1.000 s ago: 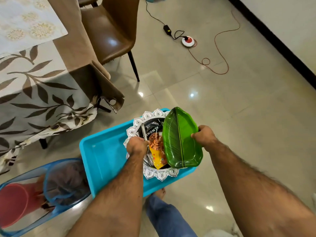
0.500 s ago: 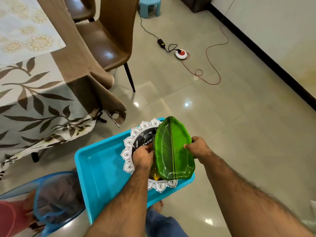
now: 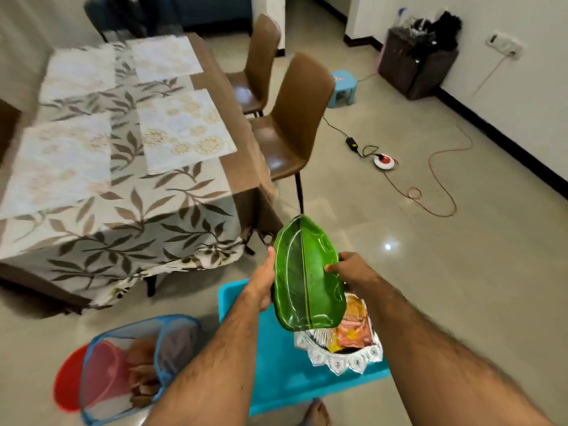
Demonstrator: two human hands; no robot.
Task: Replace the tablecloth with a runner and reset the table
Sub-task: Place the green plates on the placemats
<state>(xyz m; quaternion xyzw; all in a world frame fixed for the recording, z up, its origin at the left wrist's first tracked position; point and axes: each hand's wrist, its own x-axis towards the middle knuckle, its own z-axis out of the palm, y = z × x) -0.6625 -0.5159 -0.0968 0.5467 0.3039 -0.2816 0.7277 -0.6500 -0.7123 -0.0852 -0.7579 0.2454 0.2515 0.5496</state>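
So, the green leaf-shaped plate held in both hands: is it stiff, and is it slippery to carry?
The green leaf-shaped plate probably is stiff: held only at its side edges by the left hand and right hand, it keeps its shape without sagging. Its glossy surface shows bright reflections, so it may be slippery. It looks thin, likely light.

The room is evenly and fairly brightly lit, and a small glare spot (image 3: 388, 246) sits on the glossy floor tiles (image 3: 461, 287), which also carry soft reflections. Motion blur smears the whole picture, strongest toward the left edge over the table (image 3: 92, 149) and along the forearms at the bottom, so fine detail is soft throughout. Wide-angle distortion bends the wall baseboard (image 3: 507, 149) and stretches things near the edges, while a soft shadow lies on the floor under the table's near end.
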